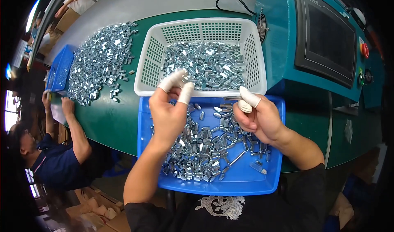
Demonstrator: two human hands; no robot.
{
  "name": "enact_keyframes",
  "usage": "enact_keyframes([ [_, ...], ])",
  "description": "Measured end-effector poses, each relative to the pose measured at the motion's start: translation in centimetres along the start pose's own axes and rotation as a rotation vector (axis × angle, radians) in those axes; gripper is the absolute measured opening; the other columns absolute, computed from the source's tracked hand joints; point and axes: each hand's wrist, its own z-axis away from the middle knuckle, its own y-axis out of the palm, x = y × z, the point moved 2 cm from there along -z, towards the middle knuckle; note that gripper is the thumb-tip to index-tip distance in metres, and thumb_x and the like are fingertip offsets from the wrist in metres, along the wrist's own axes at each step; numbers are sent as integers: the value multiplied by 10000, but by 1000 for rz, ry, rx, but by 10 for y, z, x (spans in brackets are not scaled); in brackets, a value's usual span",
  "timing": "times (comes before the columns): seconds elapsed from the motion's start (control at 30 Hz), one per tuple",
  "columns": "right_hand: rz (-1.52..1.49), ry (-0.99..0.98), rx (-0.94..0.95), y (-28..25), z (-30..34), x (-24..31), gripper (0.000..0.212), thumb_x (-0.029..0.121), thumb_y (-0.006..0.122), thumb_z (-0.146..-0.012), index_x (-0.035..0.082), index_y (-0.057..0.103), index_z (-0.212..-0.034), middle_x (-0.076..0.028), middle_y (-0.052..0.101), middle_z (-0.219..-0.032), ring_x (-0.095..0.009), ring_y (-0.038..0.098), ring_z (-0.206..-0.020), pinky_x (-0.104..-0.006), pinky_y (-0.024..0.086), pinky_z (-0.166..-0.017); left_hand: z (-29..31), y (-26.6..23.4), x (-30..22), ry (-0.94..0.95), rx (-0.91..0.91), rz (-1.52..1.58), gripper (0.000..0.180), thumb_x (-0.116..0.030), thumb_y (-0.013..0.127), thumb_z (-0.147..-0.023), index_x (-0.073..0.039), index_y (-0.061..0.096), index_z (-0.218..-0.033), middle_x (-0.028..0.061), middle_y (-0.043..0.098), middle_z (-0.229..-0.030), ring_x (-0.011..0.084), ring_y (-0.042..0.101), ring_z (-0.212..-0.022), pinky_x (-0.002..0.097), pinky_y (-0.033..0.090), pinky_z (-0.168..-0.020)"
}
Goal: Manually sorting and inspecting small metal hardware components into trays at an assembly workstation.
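Observation:
My left hand (169,113) is over the near rim of the white plastic basket (201,93), its thumb and forefinger in white finger covers and spread apart. Blur hides whether the shiny bit by its fingertips is a loose metal piece. My right hand (259,116), also with white finger covers, pinches a thin metal rod (232,98) that points left above the blue tray (217,187). Small silvery hex coupling nuts (205,61) fill the basket floor. More such nuts (193,150) lie heaped in the tray below my hands.
To the left, a large nut pile (100,59) covers the green table (96,123) beside a small blue basket (60,70). A co-worker (61,154) leans there. A teal machine with a dark screen (326,39) stands right. A metal rod (238,158) lies in the tray.

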Motion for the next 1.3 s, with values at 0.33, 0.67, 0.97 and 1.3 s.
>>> enact_keyframes([
  [0.33,119,-34,-13,5,3,3,492,386,313,-982,78,433,-618,-8,422,-513,-48,295,-396,-208,230,-379,28,10,0,132,551,-940,175,-182,714,-729,-41,657,-814,118,621,-728,278,610,-663,378,483,-598],
  [0.67,215,-176,-48,4,5,1,427,353,345,-980,68,461,-684,-11,445,-523,-46,310,-411,-201,248,-399,29,14,-10,-95,588,-350,140,-93,558,-868,-12,605,-973,125,624,-809,216,596,-706,328,484,-625],
  [0.97,380,-328,-89,7,8,-2,415,316,346,-984,63,490,-688,0,477,-547,-34,349,-438,-189,278,-415,32,12,-17,-362,395,505,159,-40,533,-894,22,540,-1041,173,631,-1017,262,641,-920,344,553,-729],
  [1.3,582,-416,-59,14,14,-6,415,284,374,-980,65,508,-654,19,485,-546,-26,350,-449,-193,282,-427,41,13,-19,-160,353,217,136,-3,692,-766,9,623,-882,81,667,-856,134,631,-782,254,500,-706],
])
